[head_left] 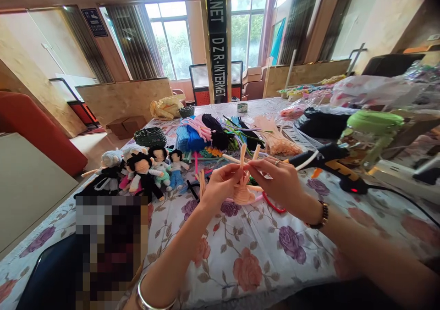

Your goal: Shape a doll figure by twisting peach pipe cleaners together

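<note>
Our left hand (225,182) and right hand (280,181), fingertips closed, pinch a seemingly half-made peach pipe-cleaner piece (242,194): base coiled, upper ends (243,151) loose.

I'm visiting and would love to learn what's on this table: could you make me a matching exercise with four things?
1. Dolls
2. Glue gun
3. Peach piece
4. Tape roll

A. Farthest of the four
B. Between left hand and right hand
C. Grouped on the left
D. Black and orange-yellow

Pairs: 1-C, 2-D, 3-B, 4-A
</note>
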Action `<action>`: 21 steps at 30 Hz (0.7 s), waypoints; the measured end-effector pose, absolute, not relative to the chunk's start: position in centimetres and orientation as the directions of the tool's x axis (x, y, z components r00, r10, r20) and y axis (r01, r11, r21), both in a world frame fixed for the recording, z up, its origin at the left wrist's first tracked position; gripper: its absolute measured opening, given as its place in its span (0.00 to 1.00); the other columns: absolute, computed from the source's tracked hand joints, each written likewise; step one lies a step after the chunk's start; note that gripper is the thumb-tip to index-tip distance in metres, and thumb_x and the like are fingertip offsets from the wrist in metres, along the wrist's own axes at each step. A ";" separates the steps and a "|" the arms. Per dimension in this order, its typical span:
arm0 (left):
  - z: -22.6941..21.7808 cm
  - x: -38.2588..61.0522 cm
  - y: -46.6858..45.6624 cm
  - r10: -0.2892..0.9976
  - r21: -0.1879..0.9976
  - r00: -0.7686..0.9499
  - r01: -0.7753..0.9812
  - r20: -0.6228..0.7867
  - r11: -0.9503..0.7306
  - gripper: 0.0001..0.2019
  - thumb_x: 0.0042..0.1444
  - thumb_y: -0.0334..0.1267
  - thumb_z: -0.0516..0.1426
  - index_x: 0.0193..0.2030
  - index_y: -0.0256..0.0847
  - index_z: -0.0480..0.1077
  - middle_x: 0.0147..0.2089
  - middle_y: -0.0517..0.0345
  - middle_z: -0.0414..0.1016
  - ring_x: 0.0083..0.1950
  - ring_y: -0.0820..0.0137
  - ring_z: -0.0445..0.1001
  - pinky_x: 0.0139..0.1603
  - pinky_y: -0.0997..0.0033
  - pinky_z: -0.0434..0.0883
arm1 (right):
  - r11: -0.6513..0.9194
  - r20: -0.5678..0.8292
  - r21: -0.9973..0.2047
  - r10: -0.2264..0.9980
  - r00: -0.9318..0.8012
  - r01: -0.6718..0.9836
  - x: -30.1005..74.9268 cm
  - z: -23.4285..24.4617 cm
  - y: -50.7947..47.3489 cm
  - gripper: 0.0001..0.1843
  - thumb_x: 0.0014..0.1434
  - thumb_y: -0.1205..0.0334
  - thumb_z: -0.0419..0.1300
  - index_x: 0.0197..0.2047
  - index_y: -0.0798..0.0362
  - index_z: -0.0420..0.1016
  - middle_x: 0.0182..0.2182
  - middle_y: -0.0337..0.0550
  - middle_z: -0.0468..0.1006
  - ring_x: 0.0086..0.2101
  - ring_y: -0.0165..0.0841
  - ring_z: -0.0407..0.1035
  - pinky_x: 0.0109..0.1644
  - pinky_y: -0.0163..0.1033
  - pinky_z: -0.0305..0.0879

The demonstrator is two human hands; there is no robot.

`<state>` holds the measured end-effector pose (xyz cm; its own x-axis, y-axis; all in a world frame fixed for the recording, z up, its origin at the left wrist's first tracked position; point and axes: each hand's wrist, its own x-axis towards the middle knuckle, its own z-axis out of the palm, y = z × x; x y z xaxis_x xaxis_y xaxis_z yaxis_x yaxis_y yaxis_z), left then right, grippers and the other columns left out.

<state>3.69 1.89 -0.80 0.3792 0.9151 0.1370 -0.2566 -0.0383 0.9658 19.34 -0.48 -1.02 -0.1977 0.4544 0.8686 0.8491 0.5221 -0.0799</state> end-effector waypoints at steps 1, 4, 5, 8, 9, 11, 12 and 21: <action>-0.6 3.6 1.9 0.905 0.965 0.402 -0.261 0.140 -0.034 0.15 0.40 0.46 0.66 0.32 0.37 0.78 0.30 0.57 0.76 0.32 0.74 0.71 0.37 0.77 0.68 | 0.524 0.861 -0.091 0.469 -0.198 0.847 19.3 -0.9 -0.6 0.06 0.60 0.62 0.57 0.32 0.52 0.73 0.26 0.40 0.78 0.27 0.30 0.72 0.31 0.33 0.64; -0.1 3.1 2.0 0.873 0.970 0.469 -0.244 0.133 -0.016 0.14 0.39 0.43 0.67 0.31 0.36 0.76 0.30 0.57 0.75 0.32 0.72 0.73 0.39 0.73 0.70 | 0.537 0.834 -0.114 0.509 -0.213 0.836 19.3 -0.5 -0.8 0.07 0.60 0.61 0.57 0.32 0.52 0.73 0.26 0.40 0.77 0.26 0.29 0.71 0.30 0.33 0.63; -0.1 2.9 2.2 0.864 0.973 0.488 -0.229 0.123 -0.009 0.13 0.39 0.42 0.67 0.31 0.36 0.76 0.30 0.57 0.75 0.32 0.72 0.73 0.39 0.72 0.71 | 0.544 0.823 -0.118 0.521 -0.225 0.831 19.3 -0.4 -0.9 0.07 0.60 0.61 0.57 0.31 0.52 0.74 0.26 0.39 0.77 0.26 0.29 0.71 0.29 0.33 0.62; 0.2 2.1 2.6 0.829 0.986 0.552 -0.169 0.092 0.003 0.12 0.41 0.41 0.66 0.32 0.37 0.76 0.31 0.56 0.76 0.32 0.71 0.75 0.39 0.70 0.72 | 0.556 0.771 -0.147 0.583 -0.258 0.818 19.4 0.1 -1.2 0.07 0.59 0.61 0.58 0.31 0.52 0.74 0.25 0.39 0.77 0.25 0.29 0.70 0.28 0.33 0.60; 0.3 1.7 2.7 0.809 0.990 0.581 -0.140 0.086 -0.004 0.11 0.42 0.40 0.66 0.32 0.37 0.77 0.31 0.55 0.77 0.33 0.70 0.75 0.39 0.70 0.72 | 0.557 0.746 -0.167 0.611 -0.265 0.814 19.5 0.2 -1.3 0.07 0.59 0.61 0.58 0.30 0.52 0.74 0.25 0.38 0.77 0.25 0.29 0.70 0.27 0.33 0.60; 0.6 1.1 2.8 0.760 0.997 0.646 -0.074 0.068 -0.027 0.10 0.44 0.40 0.65 0.32 0.38 0.77 0.32 0.53 0.77 0.34 0.69 0.76 0.39 0.70 0.73 | 0.562 0.685 -0.222 0.672 -0.283 0.797 19.4 0.5 -1.5 0.07 0.59 0.61 0.58 0.31 0.52 0.75 0.25 0.38 0.78 0.25 0.28 0.70 0.28 0.33 0.60; 0.8 0.8 2.7 0.738 0.999 0.672 -0.040 0.053 -0.035 0.10 0.44 0.40 0.65 0.33 0.38 0.78 0.32 0.52 0.77 0.34 0.68 0.76 0.39 0.70 0.73 | 0.571 0.653 -0.252 0.696 -0.298 0.781 19.4 0.6 -1.6 0.07 0.59 0.61 0.58 0.31 0.52 0.75 0.26 0.38 0.78 0.26 0.28 0.71 0.29 0.32 0.61; 1.6 -1.4 2.4 0.711 0.999 0.703 0.006 0.031 -0.049 0.09 0.44 0.39 0.65 0.32 0.38 0.79 0.35 0.47 0.77 0.36 0.63 0.76 0.37 0.68 0.73 | 0.680 0.627 -0.364 0.685 -0.372 0.637 18.5 1.0 -2.7 0.08 0.61 0.62 0.55 0.34 0.50 0.76 0.28 0.38 0.79 0.26 0.27 0.70 0.29 0.31 0.63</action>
